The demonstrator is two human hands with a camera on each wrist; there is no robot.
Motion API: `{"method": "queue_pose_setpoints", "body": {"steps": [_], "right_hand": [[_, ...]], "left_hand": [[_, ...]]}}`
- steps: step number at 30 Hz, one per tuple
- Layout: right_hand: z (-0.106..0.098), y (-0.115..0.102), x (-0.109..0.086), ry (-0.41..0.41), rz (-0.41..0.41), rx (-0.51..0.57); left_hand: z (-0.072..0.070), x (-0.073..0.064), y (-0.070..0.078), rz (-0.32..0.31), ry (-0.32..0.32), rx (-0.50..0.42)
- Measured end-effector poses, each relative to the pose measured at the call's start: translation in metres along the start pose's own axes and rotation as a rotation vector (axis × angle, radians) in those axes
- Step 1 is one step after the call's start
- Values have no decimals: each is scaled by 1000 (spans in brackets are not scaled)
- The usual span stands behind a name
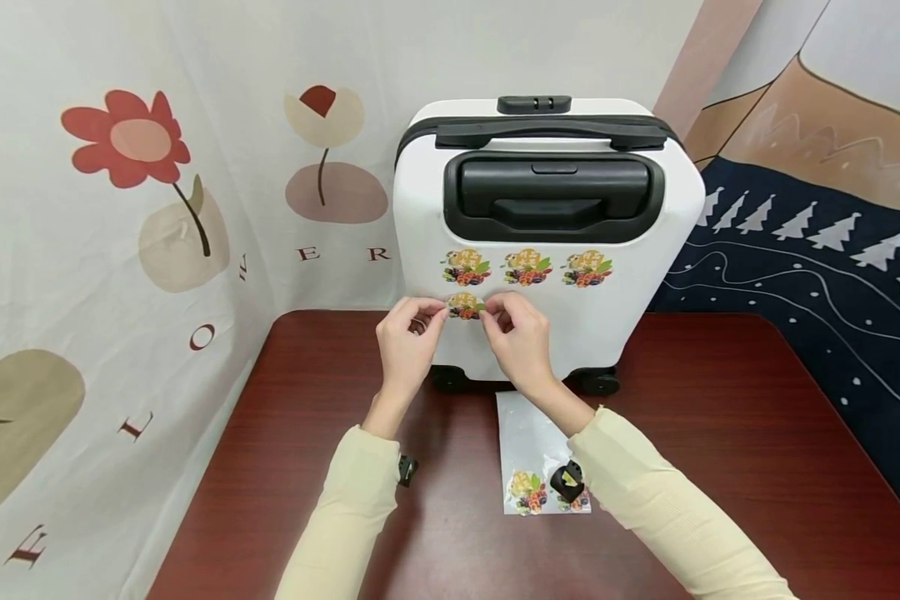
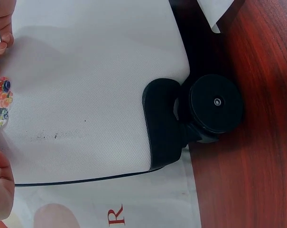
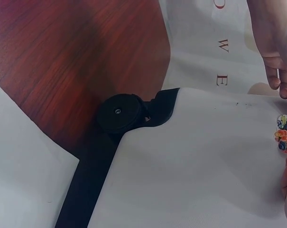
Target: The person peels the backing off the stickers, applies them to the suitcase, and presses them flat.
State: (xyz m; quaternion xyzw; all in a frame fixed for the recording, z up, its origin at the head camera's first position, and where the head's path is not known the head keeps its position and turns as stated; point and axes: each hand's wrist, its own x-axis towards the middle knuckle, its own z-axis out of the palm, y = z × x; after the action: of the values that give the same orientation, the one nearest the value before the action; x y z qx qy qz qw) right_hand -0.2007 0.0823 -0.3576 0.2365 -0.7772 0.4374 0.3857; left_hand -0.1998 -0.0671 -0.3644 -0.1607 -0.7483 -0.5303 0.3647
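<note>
Where a black wrist device [image 1: 567,481] half covers it, one of two stickers [image 1: 528,492] on the white sheet [image 1: 528,429] is hard to see. Beyond, the left hand [image 1: 408,343] and right hand [image 1: 521,343] pinch opposite edges of one fruit sticker [image 1: 465,306] at the white suitcase [image 1: 570,325], contact unclear, cut off in both wrist views. Two wheels [image 1: 598,383] show below; three matching stickers [image 1: 527,267] line up above.
</note>
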Motion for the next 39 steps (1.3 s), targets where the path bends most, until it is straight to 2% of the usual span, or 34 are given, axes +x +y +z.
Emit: {"method": "queue_pose_setpoints", "body": {"steps": [17, 28, 39], "right_hand": [[5, -2, 0, 30, 6, -29], [8, -3, -1, 48, 1, -60], [10, -3, -3, 78, 11, -101]], "left_hand": [[2, 0, -3, 17, 9, -1], [4, 1, -4, 70, 40, 5], [5, 0, -4, 82, 51, 17]]}}
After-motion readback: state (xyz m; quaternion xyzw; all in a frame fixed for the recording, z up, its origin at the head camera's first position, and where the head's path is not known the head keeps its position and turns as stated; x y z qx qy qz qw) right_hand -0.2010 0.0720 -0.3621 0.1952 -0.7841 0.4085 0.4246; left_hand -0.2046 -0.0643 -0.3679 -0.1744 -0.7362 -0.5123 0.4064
